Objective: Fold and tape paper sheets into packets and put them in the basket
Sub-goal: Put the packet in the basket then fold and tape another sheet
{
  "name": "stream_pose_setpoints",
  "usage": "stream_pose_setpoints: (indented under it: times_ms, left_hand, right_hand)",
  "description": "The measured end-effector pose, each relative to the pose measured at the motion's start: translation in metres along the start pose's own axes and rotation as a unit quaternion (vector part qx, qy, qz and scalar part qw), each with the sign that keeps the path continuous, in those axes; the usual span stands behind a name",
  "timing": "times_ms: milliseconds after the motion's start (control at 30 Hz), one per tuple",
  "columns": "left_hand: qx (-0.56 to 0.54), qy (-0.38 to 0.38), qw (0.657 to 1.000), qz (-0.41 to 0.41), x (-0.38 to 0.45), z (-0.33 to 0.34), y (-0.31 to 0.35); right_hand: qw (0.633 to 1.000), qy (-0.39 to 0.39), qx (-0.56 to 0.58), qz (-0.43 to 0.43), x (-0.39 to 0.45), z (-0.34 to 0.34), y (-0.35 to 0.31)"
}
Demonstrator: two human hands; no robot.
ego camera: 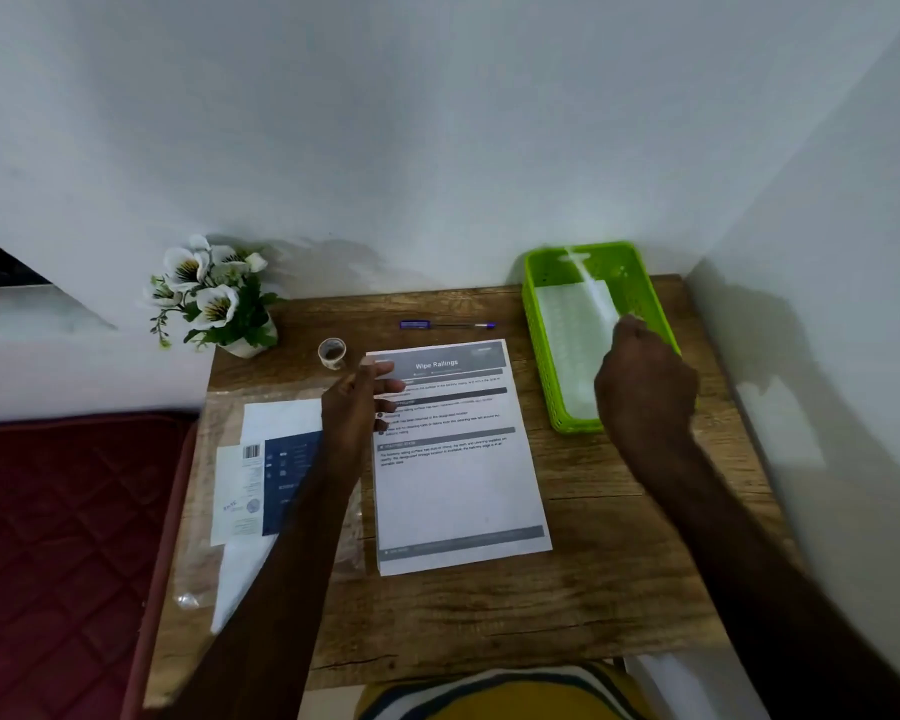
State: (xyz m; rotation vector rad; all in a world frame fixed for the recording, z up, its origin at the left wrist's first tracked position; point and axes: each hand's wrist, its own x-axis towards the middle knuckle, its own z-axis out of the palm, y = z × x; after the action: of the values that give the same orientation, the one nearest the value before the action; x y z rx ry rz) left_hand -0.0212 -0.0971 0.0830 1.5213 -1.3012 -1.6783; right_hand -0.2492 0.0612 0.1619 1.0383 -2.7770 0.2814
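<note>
One wooden bench point(619, 563). One printed sheet stack point(458, 459) at centre, lying flat. One green basket point(541, 356) at far right corner, one white folded packet point(567, 345) inside. Right hand point(645, 381) over basket, fingers curled; blurred, cannot tell if it grips packet. Left hand point(357, 402) relaxed, fingers straight, above sheet's top-left corner. One flower pot point(214, 298), one pen point(448, 325), one tape roll point(332, 352).

The table point(619, 563) is made of wood, with a matt, grained surface. At its 2 o'clock corner a basket point(539, 335) of glossy green plastic mesh is seen, with white paper point(567, 345) inside. A printed paper sheet point(458, 491), smooth and matt, is laid at the centre. At 9 o'clock a clear, shiny plastic bag point(219, 407) is found. The red cushion point(58, 537) beside is of quilted cloth.
</note>
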Motion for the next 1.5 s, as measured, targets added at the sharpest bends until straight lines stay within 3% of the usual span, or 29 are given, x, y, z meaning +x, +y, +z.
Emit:
stream_pose_setpoints:
  times_ms: [167, 233, 333, 400, 500, 633, 767, 900, 1033, 1167, 1500]
  left_hand:
    - [-0.009, 0.006, 1.0, 0.001, 0.0, -0.004, -0.004]
    - [0.001, 0.005, 1.0, 0.004, 0.0, -0.005, -0.006]
    - [0.013, 0.012, 0.999, 0.028, 0.002, -0.007, -0.011]
    - [0.039, 0.026, 0.998, 0.052, 0.004, -0.007, -0.017]
    - [0.137, 0.059, 0.985, 0.081, 0.002, -0.005, -0.026]
    - [0.312, 0.133, 0.913, 0.226, -0.025, 0.008, -0.058]
    - [0.419, 0.037, 0.808, 0.412, -0.058, 0.019, -0.104]
    - [0.509, -0.025, 0.765, 0.394, -0.064, 0.022, -0.13]
    - [0.534, -0.054, 0.746, 0.395, -0.057, 0.017, -0.138]
    - [0.539, -0.06, 0.749, 0.38, -0.049, 0.015, -0.135]
    - [0.534, -0.056, 0.749, 0.389, -0.047, 0.014, -0.13]
  right_hand:
    - [0.995, -0.078, -0.022, -0.052, 0.002, 0.057, -0.006]
    - [0.997, -0.024, 0.006, -0.075, -0.002, 0.062, -0.007]
    - [0.981, 0.122, 0.098, -0.116, -0.025, 0.05, -0.015]
    - [0.967, 0.142, 0.158, -0.142, -0.051, 0.042, -0.024]
    - [0.958, 0.071, 0.204, -0.187, -0.081, 0.05, -0.034]
    - [0.952, -0.017, 0.21, -0.222, -0.09, 0.071, -0.043]
    - [0.949, -0.091, 0.196, -0.229, -0.064, 0.086, -0.06]
    - [0.945, -0.152, 0.171, -0.235, -0.024, 0.094, -0.079]
    - [0.931, -0.203, 0.13, -0.274, 0.011, 0.106, -0.096]
    - [0.921, -0.234, 0.1, -0.295, 0.026, 0.12, -0.104]
    - [0.919, -0.225, 0.087, -0.312, 0.039, 0.129, -0.109]
